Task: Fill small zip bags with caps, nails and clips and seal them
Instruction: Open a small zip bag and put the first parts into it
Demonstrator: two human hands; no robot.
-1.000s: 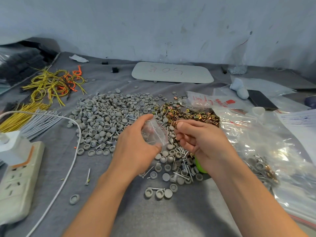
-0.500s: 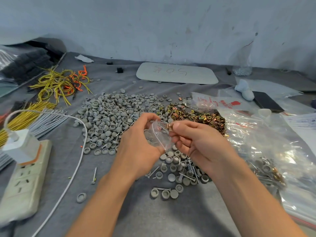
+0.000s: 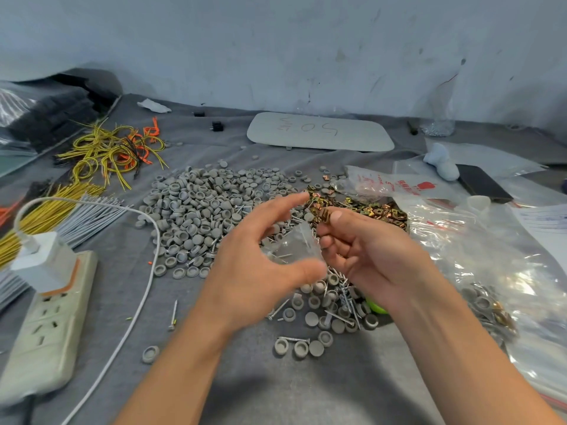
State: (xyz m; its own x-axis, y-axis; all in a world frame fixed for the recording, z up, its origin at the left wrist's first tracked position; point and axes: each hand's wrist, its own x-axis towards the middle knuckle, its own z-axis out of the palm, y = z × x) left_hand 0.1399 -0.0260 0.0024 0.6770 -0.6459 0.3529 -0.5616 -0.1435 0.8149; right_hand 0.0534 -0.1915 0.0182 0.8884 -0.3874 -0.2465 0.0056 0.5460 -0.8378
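Observation:
A small clear zip bag with a few nails inside sits between my hands above the table. My left hand cradles it, thumb under the bag and index finger lifted straight above it. My right hand pinches a few brass clips between thumb and index finger at the bag's upper right edge. Behind the hands lie a big pile of grey caps and a heap of brass clips. Loose nails mixed with caps lie under my right hand.
A power strip with a white cable lies at the left. Yellow and orange wires are at the back left. Large clear plastic bags cover the right side. A white board is at the back.
My left index finger has lifted off the bag and now points straight out. My right hand has risen slightly with the clips at the bag's mouth.

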